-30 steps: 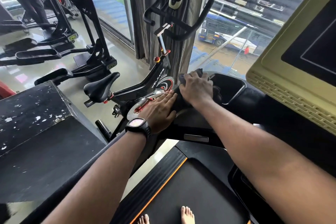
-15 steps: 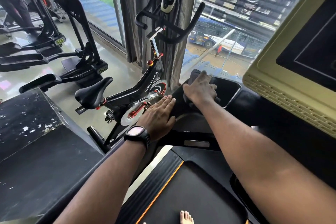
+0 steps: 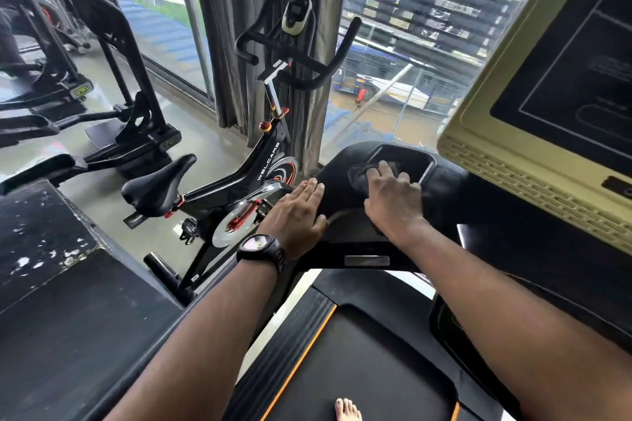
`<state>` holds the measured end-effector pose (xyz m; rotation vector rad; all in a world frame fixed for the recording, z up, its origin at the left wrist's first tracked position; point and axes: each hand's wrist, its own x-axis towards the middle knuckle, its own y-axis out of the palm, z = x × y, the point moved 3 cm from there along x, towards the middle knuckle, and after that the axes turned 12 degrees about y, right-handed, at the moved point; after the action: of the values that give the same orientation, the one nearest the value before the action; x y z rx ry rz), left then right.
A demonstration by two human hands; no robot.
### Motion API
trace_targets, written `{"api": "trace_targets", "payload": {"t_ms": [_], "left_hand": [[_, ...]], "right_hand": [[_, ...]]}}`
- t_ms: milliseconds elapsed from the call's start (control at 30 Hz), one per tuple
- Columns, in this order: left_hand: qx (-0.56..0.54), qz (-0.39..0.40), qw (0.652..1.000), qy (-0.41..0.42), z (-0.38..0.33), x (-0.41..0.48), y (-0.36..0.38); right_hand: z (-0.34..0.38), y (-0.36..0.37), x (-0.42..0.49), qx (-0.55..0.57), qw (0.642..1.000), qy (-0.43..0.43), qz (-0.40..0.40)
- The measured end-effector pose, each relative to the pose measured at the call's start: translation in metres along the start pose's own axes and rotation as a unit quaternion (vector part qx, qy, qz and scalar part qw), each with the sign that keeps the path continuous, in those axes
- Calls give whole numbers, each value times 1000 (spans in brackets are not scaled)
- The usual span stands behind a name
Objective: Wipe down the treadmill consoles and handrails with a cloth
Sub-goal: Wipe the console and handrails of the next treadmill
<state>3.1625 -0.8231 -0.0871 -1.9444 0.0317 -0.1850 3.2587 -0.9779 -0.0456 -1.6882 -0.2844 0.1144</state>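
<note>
My right hand (image 3: 393,196) holds a dark grey cloth (image 3: 359,178) bunched under its bent fingers, on the black left wing of the treadmill console (image 3: 337,161), at the edge of its recessed cup tray (image 3: 415,161). My left hand (image 3: 295,212), with a black watch on the wrist, rests flat with straight fingers on the wing's left edge. The console's yellow-framed dark screen (image 3: 513,161) rises at the right. Most of the cloth is hidden under my right hand.
A black and red spin bike (image 3: 239,181) stands just left of the console, before a curtain and windows. A scuffed black machine top (image 3: 51,284) fills the lower left. Below me is the treadmill belt (image 3: 376,369) with my bare foot (image 3: 347,410).
My right hand has slid the cloth away from me and to the right, onto the cup tray's edge. My left hand stays flat on the wing's left edge.
</note>
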Motion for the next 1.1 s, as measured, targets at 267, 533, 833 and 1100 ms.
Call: {"api": "trace_targets", "payload": {"t_ms": [267,533,833,1100], "left_hand": [[14,15,1000,20,-4,-2,0],[21,19,1000,11,-8,0,-4],[22,26,999,6,-14,20,-3],[37,11,999,1,-11,24,4]], "right_hand": [[-17,12,-3,62,997,23,49],[-26,18,-1,90,991,97,32],[-33,14,8,71,997,23,30],[-20,9,45,207,957,202,11]]}}
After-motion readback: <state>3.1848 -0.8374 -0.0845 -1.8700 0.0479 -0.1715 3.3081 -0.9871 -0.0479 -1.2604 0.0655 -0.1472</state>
